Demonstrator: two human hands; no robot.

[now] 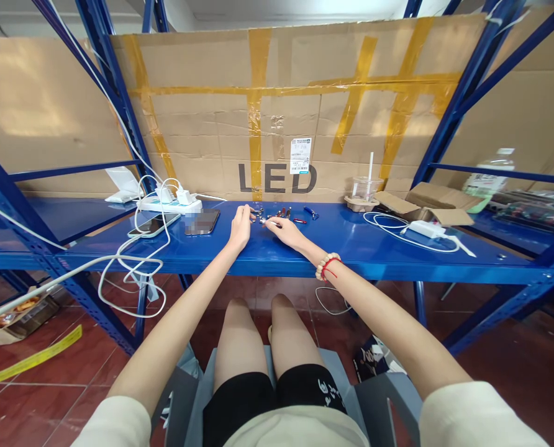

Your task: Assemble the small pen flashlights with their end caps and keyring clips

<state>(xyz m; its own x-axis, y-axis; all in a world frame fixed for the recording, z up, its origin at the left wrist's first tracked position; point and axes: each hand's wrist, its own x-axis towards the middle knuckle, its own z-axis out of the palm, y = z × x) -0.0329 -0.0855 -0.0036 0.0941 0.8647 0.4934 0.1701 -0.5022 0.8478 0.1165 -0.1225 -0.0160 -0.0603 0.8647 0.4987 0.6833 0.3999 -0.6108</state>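
Note:
At the blue shelf top (pixel 351 242), my left hand (pixel 242 226) is closed near the front middle, its fingers curled in together. What it holds, if anything, is too small to name. Just to its right, my right hand (pixel 284 231) pinches at a small shiny metal piece (pixel 263 220), whose kind I cannot make out. Beyond the fingertips lie several small metal and coloured pieces. Among them are a small red item (pixel 299 221) and a blue clip-like item (pixel 311 213), both to the right of the hands.
To the left lie a dark phone (pixel 207 222), another phone (pixel 153 225) and a white power strip (pixel 169 203) with tangled cables. On the right are a plastic cup with straw (pixel 366 186), an open cardboard box (pixel 428 202) and a white adapter (pixel 426 229). Tall cardboard (pixel 202 124) stands behind.

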